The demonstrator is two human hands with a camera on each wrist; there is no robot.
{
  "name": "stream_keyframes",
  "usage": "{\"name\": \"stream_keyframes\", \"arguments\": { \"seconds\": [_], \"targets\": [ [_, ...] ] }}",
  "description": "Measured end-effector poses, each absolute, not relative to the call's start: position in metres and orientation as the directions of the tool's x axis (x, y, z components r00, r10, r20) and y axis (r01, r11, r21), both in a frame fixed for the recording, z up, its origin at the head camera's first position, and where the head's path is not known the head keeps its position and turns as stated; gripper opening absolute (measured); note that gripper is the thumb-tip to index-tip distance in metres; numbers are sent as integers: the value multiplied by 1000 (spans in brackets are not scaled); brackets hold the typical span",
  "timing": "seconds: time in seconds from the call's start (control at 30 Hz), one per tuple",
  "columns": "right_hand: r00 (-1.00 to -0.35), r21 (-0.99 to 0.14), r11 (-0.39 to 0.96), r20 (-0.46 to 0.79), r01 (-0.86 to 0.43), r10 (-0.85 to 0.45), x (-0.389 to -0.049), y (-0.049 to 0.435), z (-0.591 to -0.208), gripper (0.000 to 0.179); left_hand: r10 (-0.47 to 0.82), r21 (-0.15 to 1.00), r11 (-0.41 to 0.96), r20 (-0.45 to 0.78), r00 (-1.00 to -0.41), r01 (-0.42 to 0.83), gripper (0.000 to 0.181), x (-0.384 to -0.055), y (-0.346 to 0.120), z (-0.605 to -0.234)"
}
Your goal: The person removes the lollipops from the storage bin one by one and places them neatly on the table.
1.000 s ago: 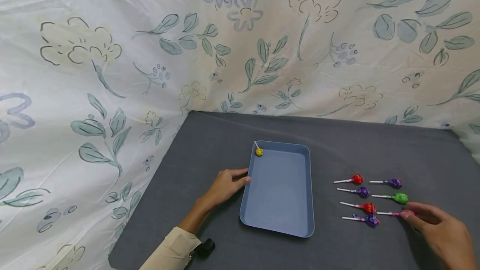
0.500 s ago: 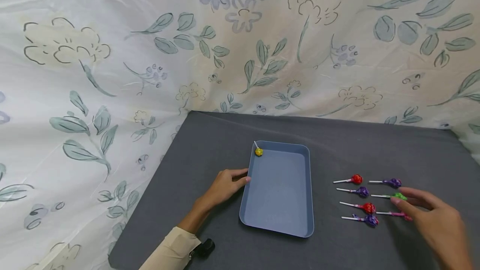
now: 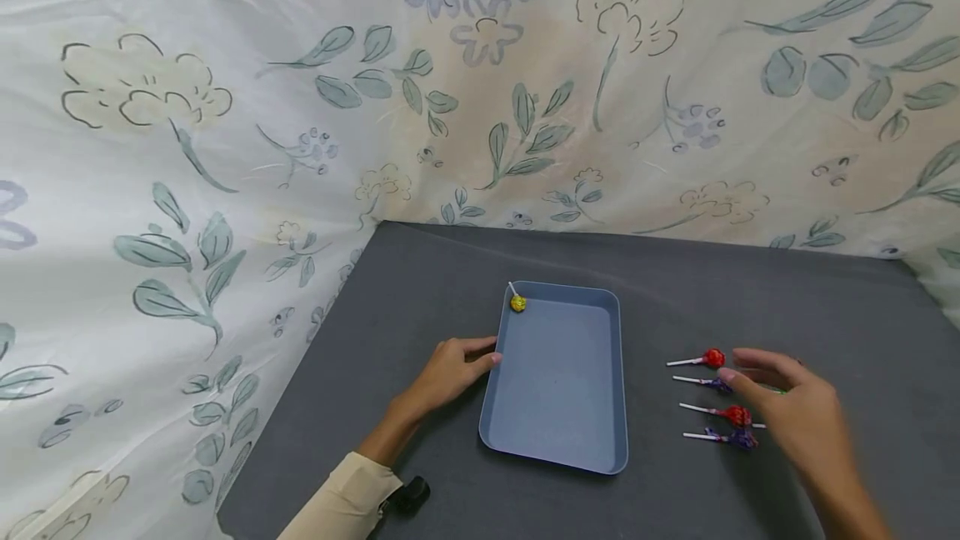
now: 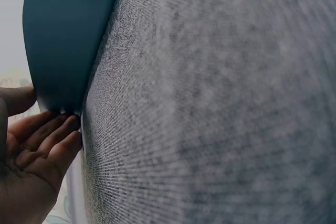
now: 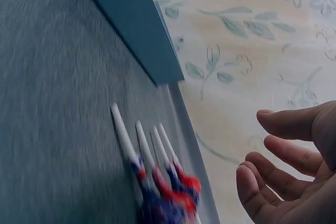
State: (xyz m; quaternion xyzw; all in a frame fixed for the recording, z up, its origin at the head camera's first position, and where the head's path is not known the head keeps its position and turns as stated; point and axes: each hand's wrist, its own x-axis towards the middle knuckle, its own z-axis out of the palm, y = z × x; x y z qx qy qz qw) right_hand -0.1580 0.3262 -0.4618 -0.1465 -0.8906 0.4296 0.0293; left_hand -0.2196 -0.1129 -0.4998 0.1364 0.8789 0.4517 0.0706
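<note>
Fingers (image 3: 738,359) of the right hand (image 3: 795,419), loosely spread and holding nothing, have been shifted leftward over the lollipops (image 3: 731,416) beside the tray (image 3: 558,457), whose edge is touched by the left hand (image 3: 450,373).

In the head view the right hand (image 3: 795,411) is motion-blurred and covers the right-hand column of lollipops; only a sliver of green (image 3: 777,391) and a stick end (image 3: 759,425) show past it, and the purple lollipop (image 3: 716,382) is half under its fingertips. Its forearm runs out of the bottom edge. The right wrist view smears the lollipops (image 5: 163,192) so their wrappers merge, and the bottom edge crops them. The left hand (image 4: 31,156) is cropped at the left wrist view's left edge, and the blue tray (image 4: 65,35) is cut off at the top.
</note>
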Motion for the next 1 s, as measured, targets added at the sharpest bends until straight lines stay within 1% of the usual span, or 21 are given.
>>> {"name": "stream_keyframes", "arguments": {
  "seconds": [0.1,0.2,0.47,0.67,0.83,1.0],
  "targets": [
    [-968,-792,582,-43,183,246,-159,316,-463,64,306,813,553,4,-952,181,49,-219,-114,-501],
    [-972,-812,565,-12,146,233,-161,303,-463,60,309,815,550,7,-951,184,49,-219,-115,-502],
    [-980,-870,485,9,90,197,-170,270,-462,58,306,819,545,8,-952,182,49,-217,-116,-503],
    [-985,-898,439,56,21,161,-175,252,-462,51,305,814,551,8,-952,183,49,-217,-118,-504],
    [-986,-921,389,69,-3,155,-176,237,-461,44,309,816,549,4,-951,182,50,-217,-119,-504],
    [-989,-936,351,55,-4,138,-180,224,-458,46,315,818,545,6,-949,186,49,-217,-121,-503]
  ]
}}
